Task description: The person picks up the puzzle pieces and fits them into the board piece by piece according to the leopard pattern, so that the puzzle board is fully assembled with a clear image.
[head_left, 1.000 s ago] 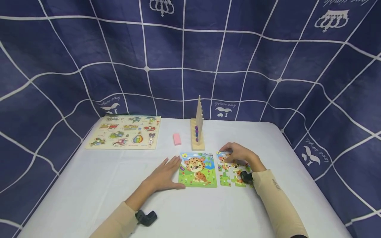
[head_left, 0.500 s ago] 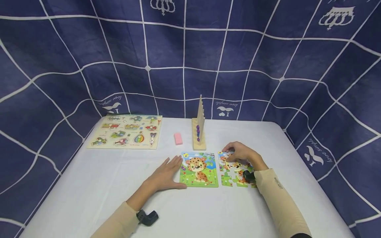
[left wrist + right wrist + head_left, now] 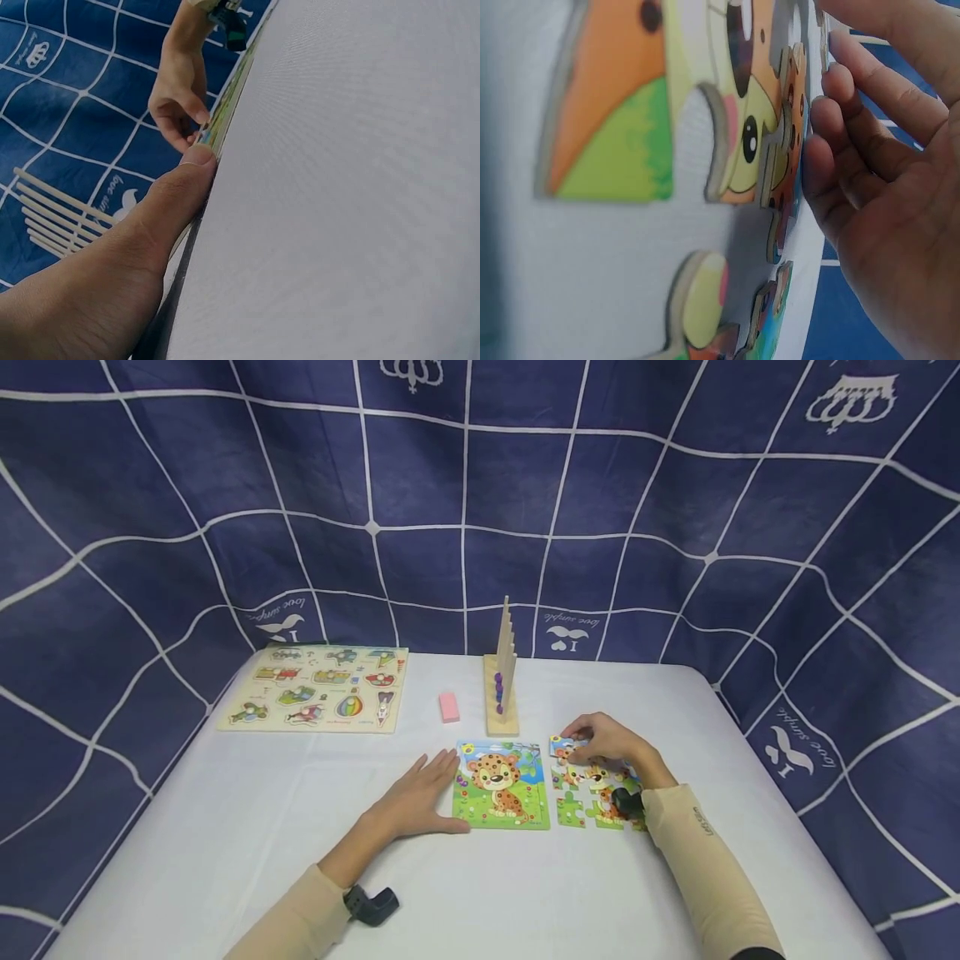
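A square puzzle board (image 3: 500, 787) with a cartoon leopard picture lies flat on the white table. My left hand (image 3: 416, 802) rests at its left side, fingers spread and fairly straight, thumb by the lower left corner. Loose leopard puzzle pieces (image 3: 570, 810) are laid out just right of the board. Over their far part, my right hand (image 3: 606, 742) pinches the upper left puzzle piece (image 3: 557, 745) between thumb and fingers. In the right wrist view a thin piece edge (image 3: 825, 45) shows at the fingertips. The right hand and forearm hide part of the pieces.
Behind the board stands a wooden peg stand (image 3: 502, 725) with upright rods and purple-blue beads. A pink block (image 3: 448, 707) lies left of it. A wooden vehicle knob puzzle (image 3: 322, 689) occupies the back left. Blue gridded cloth (image 3: 420, 568) hangs around the table.
The view has shifted slightly. Both hands stay in nearly the same places; the upper left piece under the right fingers looks slightly raised compared with before.
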A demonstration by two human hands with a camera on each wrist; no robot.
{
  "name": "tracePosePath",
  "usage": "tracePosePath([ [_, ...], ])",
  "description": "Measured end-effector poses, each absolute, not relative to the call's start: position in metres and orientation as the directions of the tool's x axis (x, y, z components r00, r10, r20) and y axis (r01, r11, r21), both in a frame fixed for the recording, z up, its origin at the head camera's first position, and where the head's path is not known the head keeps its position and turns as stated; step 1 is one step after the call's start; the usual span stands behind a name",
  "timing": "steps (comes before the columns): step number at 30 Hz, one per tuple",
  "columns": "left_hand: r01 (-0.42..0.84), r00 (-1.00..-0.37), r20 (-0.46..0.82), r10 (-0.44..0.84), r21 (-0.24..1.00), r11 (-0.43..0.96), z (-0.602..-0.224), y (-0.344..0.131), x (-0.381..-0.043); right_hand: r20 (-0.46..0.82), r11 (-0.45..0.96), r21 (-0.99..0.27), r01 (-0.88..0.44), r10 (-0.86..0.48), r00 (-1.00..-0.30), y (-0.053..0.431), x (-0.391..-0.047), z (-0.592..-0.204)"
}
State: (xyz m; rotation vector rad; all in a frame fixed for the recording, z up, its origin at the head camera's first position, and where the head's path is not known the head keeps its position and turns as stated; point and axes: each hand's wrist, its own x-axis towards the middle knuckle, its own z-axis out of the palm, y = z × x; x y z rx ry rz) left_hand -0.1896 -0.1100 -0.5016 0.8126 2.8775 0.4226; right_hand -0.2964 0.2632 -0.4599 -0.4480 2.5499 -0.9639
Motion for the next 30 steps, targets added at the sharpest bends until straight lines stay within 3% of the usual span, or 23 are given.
tracePosePath([
  [16, 0.497, -0.847, -0.036, 0.530, 0.301, 0.814, -0.501, -0.110, -0.189, -0.187, 0.703, -0.677, -0.217, -0.449, -0.874, 0.250, -0.289, -0.452],
  [30, 0.508, -0.842, -0.032, 0.539, 0.294, 0.810, -0.501, -0.111, -0.187, -0.101, 0.680, -0.634, -0.369, -0.546, -0.832, 0.217, -0.274, -0.438],
])
